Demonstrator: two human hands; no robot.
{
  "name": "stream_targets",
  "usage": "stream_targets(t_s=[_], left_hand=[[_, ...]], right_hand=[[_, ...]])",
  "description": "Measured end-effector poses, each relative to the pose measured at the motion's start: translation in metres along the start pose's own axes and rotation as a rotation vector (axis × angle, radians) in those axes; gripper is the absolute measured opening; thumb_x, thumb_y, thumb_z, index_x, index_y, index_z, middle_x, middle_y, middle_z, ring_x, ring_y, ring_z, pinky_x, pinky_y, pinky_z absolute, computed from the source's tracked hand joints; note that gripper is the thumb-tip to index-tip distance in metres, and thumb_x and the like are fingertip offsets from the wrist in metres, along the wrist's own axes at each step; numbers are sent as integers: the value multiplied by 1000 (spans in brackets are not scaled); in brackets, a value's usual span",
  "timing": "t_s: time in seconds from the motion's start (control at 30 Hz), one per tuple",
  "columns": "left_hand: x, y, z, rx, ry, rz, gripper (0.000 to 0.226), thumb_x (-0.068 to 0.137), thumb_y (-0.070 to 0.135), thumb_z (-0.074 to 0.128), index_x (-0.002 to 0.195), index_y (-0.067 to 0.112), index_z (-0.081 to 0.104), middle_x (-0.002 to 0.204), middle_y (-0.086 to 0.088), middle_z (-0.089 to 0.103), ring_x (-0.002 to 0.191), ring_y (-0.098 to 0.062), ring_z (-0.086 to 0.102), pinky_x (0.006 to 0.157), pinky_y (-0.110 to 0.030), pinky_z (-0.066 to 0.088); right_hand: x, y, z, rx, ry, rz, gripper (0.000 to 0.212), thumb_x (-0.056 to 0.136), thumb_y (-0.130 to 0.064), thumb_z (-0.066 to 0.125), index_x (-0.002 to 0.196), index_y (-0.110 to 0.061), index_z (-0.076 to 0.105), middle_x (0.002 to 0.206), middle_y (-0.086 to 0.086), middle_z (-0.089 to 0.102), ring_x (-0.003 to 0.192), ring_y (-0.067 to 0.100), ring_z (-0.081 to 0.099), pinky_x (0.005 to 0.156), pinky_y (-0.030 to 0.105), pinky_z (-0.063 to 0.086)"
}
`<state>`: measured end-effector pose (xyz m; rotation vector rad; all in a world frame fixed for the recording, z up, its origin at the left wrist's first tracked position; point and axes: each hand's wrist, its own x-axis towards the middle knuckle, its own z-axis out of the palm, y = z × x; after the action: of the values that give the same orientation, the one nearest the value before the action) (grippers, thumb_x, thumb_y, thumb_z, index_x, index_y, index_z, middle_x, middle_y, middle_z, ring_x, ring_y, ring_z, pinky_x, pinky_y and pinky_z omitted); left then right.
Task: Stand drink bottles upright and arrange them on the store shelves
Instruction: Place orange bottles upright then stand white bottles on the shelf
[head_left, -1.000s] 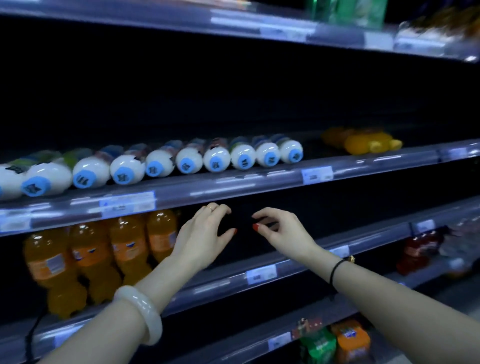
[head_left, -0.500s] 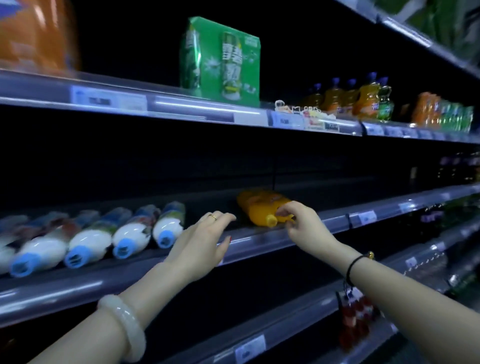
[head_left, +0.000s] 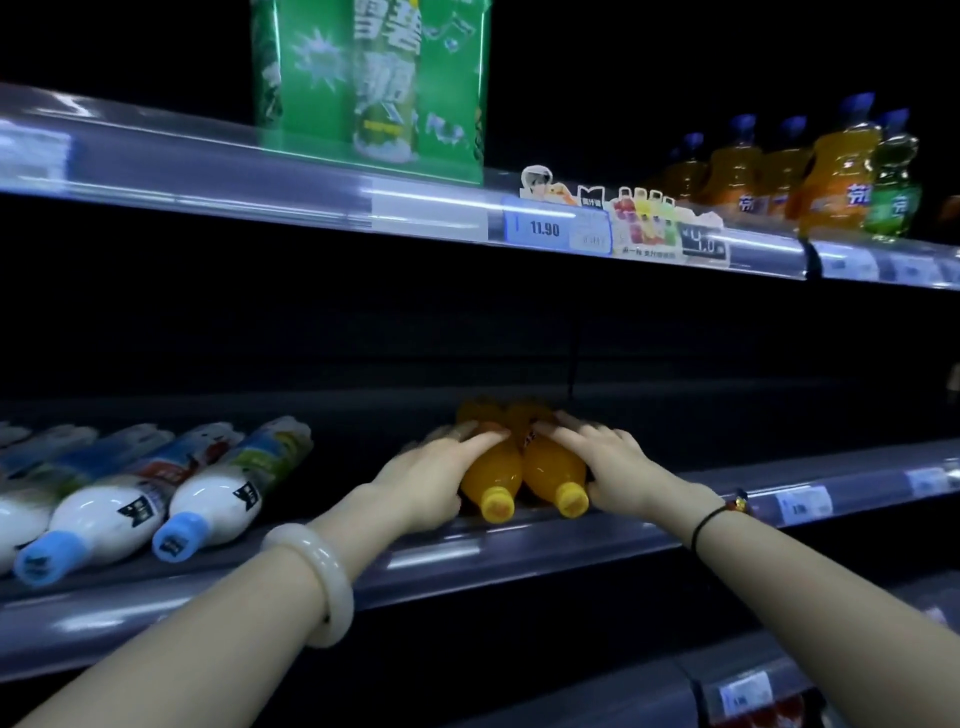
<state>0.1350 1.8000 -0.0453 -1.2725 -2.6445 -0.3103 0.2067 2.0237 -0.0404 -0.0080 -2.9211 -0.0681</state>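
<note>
Head view: two orange drink bottles (head_left: 496, 470) lie on their sides, touching, just behind the middle shelf's front rail (head_left: 519, 551), yellow caps pointing out toward it, so both need lifting upright. The left hand (head_left: 431, 473) lies over the left bottle and the right hand (head_left: 613, 467) over the right one, probably to take one each. With blur and hidden thumbs, I cannot tell whether either grips. White blue-capped bottles (head_left: 208, 499) lie further left behind that rail.
</note>
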Motion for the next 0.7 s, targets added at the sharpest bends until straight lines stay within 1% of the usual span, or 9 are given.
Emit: stream_targets(t_s=[0.07,0.2,0.3,0.37,0.43,0.47,0.53,0.6,0.7], left_hand=[[7,0,2,-9,-9,17,89,83,5,56,145,49,12,158,2,17,140,-27,29,107,-46,38],[14,-2,0,-71,-38,38,80,84,9,59,142,49,20,156,0,23,142,-25,26,110,-47,35],[9,1,-4,-137,-4,82,73,83,15,64,140,43,28,153,-1,30,141,-23,27,111,-45,34],[1,5,-8,-214,30,100,74,79,18,70,139,39,32,147,4,36,137,-19,31,110,-40,35],[-5,5,-18,-324,85,98,77,72,18,77,136,36,38,142,11,36,136,-12,31,109,-34,33],[-8,4,-24,-398,127,91,76,67,20,80,131,36,42,139,9,42,132,-13,38,106,-33,36],[-11,5,-37,-587,230,52,75,57,33,83,123,34,48,127,5,55,117,-14,53,99,-31,45],[-10,11,-47,-788,360,-7,77,51,43,82,120,26,53,115,2,63,105,-12,62,88,-26,52],[-7,26,-63,-1021,547,-112,56,68,36,83,113,19,56,101,0,68,87,-8,67,67,-18,53]], right_hand=[[4,4,0,-48,5,-54,88,82,-3,56,148,-43,13,161,-1,7,146,25,12,116,45,12],[2,4,-3,-170,47,-139,89,82,2,52,148,-42,11,162,-7,-3,149,22,-5,117,49,5],[-5,2,-7,-236,82,-213,83,84,2,51,148,-37,17,161,-7,5,149,20,-8,116,54,-2],[-10,5,-11,-164,89,-213,81,84,0,52,148,-37,19,161,-9,9,149,17,-7,114,58,-6],[-13,9,-14,72,108,-184,80,83,-6,61,145,-40,24,159,-11,14,148,14,0,115,57,-7],[-13,10,-17,239,131,-169,80,80,-12,68,143,-41,28,157,-11,21,147,14,9,117,56,-3],[-11,7,-25,609,229,-168,76,70,-21,79,131,-41,39,141,-7,45,136,21,39,115,52,25],[-6,-4,-37,913,349,-144,64,69,-19,82,121,-28,47,119,3,61,110,25,61,97,44,49],[1,-25,-60,1268,451,-29,52,77,-23,77,120,-14,50,109,6,66,96,18,67,82,35,57]])
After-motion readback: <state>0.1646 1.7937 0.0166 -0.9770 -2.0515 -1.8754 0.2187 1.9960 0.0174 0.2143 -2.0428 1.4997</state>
